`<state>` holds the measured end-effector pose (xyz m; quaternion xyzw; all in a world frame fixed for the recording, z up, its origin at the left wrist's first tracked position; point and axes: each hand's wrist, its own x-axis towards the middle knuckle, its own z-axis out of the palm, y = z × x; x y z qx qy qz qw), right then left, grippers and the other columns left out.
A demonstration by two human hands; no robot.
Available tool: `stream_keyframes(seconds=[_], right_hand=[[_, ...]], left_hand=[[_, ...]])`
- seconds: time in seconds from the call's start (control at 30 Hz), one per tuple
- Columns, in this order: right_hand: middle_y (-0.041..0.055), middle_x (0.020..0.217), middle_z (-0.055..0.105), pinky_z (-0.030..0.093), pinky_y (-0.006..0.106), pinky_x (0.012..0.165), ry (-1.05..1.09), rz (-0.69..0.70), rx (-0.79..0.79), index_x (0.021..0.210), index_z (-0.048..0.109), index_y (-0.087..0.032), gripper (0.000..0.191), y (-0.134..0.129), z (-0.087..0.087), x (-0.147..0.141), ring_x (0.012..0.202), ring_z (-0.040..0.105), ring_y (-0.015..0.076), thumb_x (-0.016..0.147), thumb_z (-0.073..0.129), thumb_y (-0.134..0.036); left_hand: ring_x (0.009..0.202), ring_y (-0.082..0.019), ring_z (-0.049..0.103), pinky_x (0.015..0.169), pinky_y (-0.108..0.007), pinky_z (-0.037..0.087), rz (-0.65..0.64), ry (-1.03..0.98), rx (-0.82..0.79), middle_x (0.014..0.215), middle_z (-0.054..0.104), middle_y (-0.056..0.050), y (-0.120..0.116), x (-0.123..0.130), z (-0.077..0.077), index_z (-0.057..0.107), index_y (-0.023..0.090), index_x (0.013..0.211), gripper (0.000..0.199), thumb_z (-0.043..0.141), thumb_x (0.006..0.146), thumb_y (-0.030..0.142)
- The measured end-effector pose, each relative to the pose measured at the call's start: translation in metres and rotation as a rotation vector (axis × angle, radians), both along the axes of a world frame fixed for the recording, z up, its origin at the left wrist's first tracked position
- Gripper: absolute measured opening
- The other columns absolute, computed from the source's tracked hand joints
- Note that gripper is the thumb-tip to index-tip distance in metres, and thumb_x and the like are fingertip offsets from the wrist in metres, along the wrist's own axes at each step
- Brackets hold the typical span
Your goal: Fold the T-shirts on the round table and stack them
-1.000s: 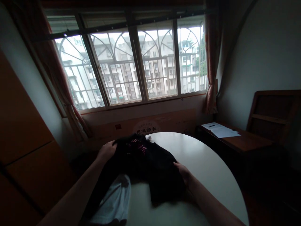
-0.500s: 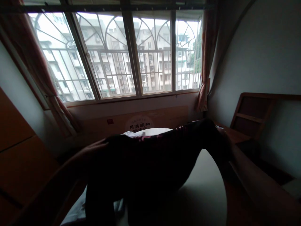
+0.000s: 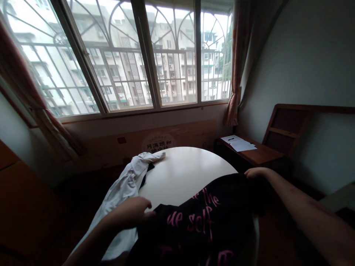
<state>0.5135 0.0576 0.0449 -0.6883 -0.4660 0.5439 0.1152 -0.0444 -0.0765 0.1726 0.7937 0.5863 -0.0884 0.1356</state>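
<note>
A black T-shirt [image 3: 194,221] with pink lettering is stretched between my two hands over the near part of a round white table [image 3: 185,166]. My left hand [image 3: 135,212] is closed at the shirt's upper left edge, thumb and fingers pinching the cloth. Out to the right, my right hand [image 3: 257,173] is closed on the upper right end of the shirt. The lower part of the shirt runs out of view at the bottom. White clothing [image 3: 122,192] lies crumpled along the table's left side, partly behind my left forearm, with a bit of dark cloth beside it.
Behind the table on the right, a brown wooden bench [image 3: 266,153] carries white papers [image 3: 239,143] and a pen. A printed board [image 3: 133,144] leans under the barred window [image 3: 172,59]. Curtains [image 3: 235,88] hang at both sides. An orange-brown cabinet [image 3: 24,207] stands at left.
The black T-shirt has come down from a raised, stretched position, and its pink lettering now shows. Both hands have lowered. More of the table, white clothing and papers is visible.
</note>
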Motion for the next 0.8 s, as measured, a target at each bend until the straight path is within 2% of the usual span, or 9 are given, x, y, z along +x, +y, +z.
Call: stream_keyframes(seconds=[0.03, 0.1, 0.2, 0.3, 0.43, 0.53, 0.63, 0.7, 0.8], right_hand=[[0.0137, 0.073, 0.073, 0.055, 0.032, 0.057, -0.004, -0.002, 0.005, 0.067, 0.073, -0.014, 0.022, 0.002, 0.0, -0.002, 0.06, 0.069, 0.0236, 0.059, 0.061, 0.003], [0.0128, 0.076, 0.074, 0.056, 0.032, 0.058, -0.015, -0.012, 0.022, 0.071, 0.073, -0.014, 0.019, 0.006, 0.001, -0.007, 0.063, 0.07, 0.0233, 0.062, 0.064, 0.0], [0.0093, 0.078, 0.074, 0.058, 0.034, 0.064, -0.036, -0.024, 0.044, 0.076, 0.072, -0.015, 0.016, 0.01, 0.002, -0.016, 0.072, 0.071, 0.0245, 0.062, 0.073, -0.009], [0.0079, 0.075, 0.073, 0.059, 0.035, 0.068, -0.075, -0.017, 0.067, 0.072, 0.07, -0.015, 0.018, 0.012, 0.002, -0.022, 0.077, 0.071, 0.0258, 0.057, 0.079, -0.011], [0.0075, 0.08, 0.074, 0.059, 0.034, 0.071, -0.053, 0.022, 0.091, 0.077, 0.073, -0.016, 0.018, 0.011, 0.009, -0.019, 0.077, 0.071, 0.0243, 0.06, 0.074, -0.009], [0.0084, 0.09, 0.076, 0.059, 0.032, 0.073, 0.071, 0.042, 0.101, 0.091, 0.074, -0.017, 0.029, 0.011, 0.025, -0.015, 0.082, 0.073, 0.0229, 0.065, 0.066, -0.007], [0.0103, 0.098, 0.076, 0.058, 0.031, 0.075, 0.254, -0.034, 0.205, 0.096, 0.073, -0.017, 0.032, 0.012, 0.049, -0.012, 0.084, 0.073, 0.0224, 0.069, 0.061, -0.004], [0.0116, 0.101, 0.076, 0.058, 0.032, 0.076, 0.37, -0.118, 0.343, 0.101, 0.073, -0.017, 0.032, 0.014, 0.067, -0.012, 0.083, 0.073, 0.0228, 0.073, 0.061, -0.005], [0.012, 0.106, 0.075, 0.058, 0.034, 0.075, 0.511, -0.208, 0.559, 0.115, 0.07, -0.019, 0.038, 0.018, 0.087, -0.011, 0.081, 0.073, 0.0232, 0.079, 0.062, -0.011]], left_hand=[[0.098, -0.033, 0.07, 0.084, -0.04, 0.05, -0.027, 0.012, 0.013, 0.104, 0.077, -0.013, 0.016, 0.011, -0.001, 0.078, 0.021, 0.101, 0.044, 0.049, 0.085, 0.049], [0.103, -0.032, 0.069, 0.088, -0.04, 0.049, -0.101, 0.013, 0.027, 0.11, 0.075, -0.015, 0.044, 0.036, -0.015, 0.076, 0.018, 0.108, 0.046, 0.041, 0.091, 0.042], [0.103, -0.034, 0.069, 0.085, -0.041, 0.05, -0.106, 0.069, 0.007, 0.11, 0.074, -0.02, 0.066, 0.07, -0.05, 0.075, 0.014, 0.11, 0.04, 0.052, 0.086, 0.036], [0.096, -0.035, 0.071, 0.079, -0.041, 0.053, -0.126, 0.093, -0.052, 0.104, 0.076, -0.018, 0.062, 0.089, -0.075, 0.076, 0.016, 0.103, 0.035, 0.061, 0.077, 0.034], [0.088, -0.032, 0.071, 0.072, -0.039, 0.052, -0.199, 0.03, -0.171, 0.095, 0.077, -0.013, 0.044, 0.086, -0.082, 0.078, 0.022, 0.091, 0.027, 0.057, 0.077, 0.032], [0.073, -0.024, 0.068, 0.062, -0.032, 0.049, -0.244, -0.058, -0.303, 0.081, 0.076, -0.005, 0.05, 0.074, -0.069, 0.079, 0.024, 0.088, 0.028, 0.057, 0.076, 0.036], [0.061, -0.018, 0.062, 0.056, -0.025, 0.044, -0.194, -0.225, -0.297, 0.068, 0.072, 0.001, 0.076, 0.062, -0.037, 0.079, 0.022, 0.086, 0.028, 0.062, 0.07, 0.036], [0.061, -0.018, 0.062, 0.057, -0.025, 0.044, -0.085, -0.354, -0.132, 0.067, 0.071, 0.0, 0.098, 0.051, -0.009, 0.078, 0.019, 0.082, 0.026, 0.063, 0.067, 0.034], [0.075, -0.021, 0.066, 0.066, -0.026, 0.047, 0.083, -0.47, 0.221, 0.084, 0.075, -0.004, 0.127, 0.028, 0.031, 0.075, 0.017, 0.094, 0.033, 0.053, 0.078, 0.038]])
